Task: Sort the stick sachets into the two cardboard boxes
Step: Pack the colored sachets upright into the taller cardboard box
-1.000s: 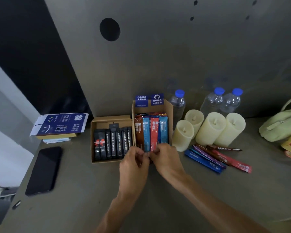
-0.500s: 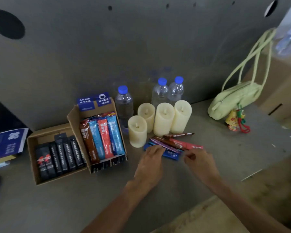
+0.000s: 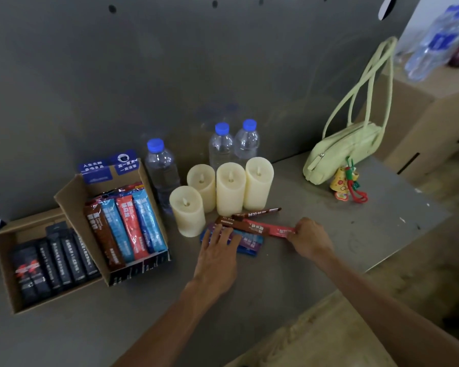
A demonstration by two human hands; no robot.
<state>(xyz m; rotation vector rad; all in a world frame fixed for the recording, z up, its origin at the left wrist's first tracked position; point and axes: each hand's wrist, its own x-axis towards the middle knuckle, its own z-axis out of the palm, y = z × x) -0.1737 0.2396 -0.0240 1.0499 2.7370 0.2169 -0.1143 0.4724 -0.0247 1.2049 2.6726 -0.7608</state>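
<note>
Two hands on the loose sachets point(image 3: 247, 234), near the candles point(image 3: 229, 185).
Presses flat with the left hand point(image 3: 217, 250), fingers straight and spread, on the blue and purple sticks; pinches the right end of the red sachet point(image 3: 281, 230) with the right hand point(image 3: 309, 238). Long axis left to right, pile well right of both boxes. Likely next: lifting by that end and carrying left to the colour box point(image 3: 72, 197), beside the dark-sachet box point(image 3: 6, 274). Grey table point(image 3: 276, 282), grey panel point(image 3: 170, 75) behind; candles just beyond, tight.
</note>
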